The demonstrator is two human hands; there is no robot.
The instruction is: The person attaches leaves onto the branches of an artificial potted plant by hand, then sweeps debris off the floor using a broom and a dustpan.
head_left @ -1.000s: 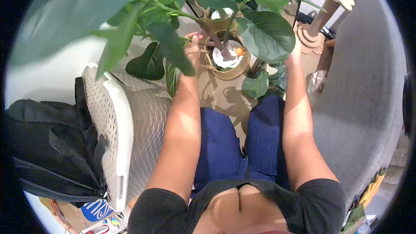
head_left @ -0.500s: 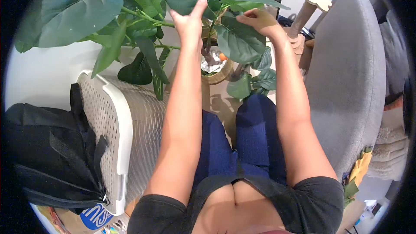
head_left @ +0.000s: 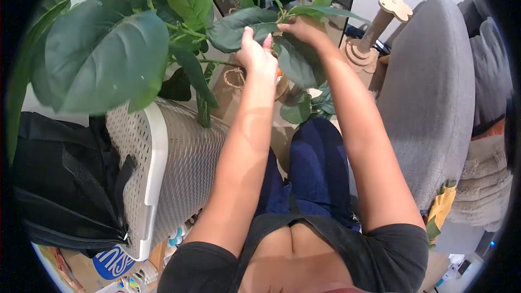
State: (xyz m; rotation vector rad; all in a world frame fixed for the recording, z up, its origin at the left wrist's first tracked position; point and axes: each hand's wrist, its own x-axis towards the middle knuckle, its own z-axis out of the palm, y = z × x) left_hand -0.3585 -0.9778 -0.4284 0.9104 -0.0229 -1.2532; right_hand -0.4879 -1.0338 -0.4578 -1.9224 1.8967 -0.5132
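A leaf [head_left: 230, 28] is now being pinched by the previously spread left hand [head_left: 258, 57], centring work there; the right hand [head_left: 306, 29] is being curled alongside, hold unclear.

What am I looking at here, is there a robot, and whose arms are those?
No robot here: these are a person's own bare arms, seen by a camera worn on their head, looking forward and down. The left hand has its thumb against a broad green leaf of a leafy plant. The right hand reaches to where that leaf meets its stem. How firmly either hand grips is hard to tell. Around them, picture left, are a white perforated basket and a black bag; picture right, a grey padded piece of furniture.
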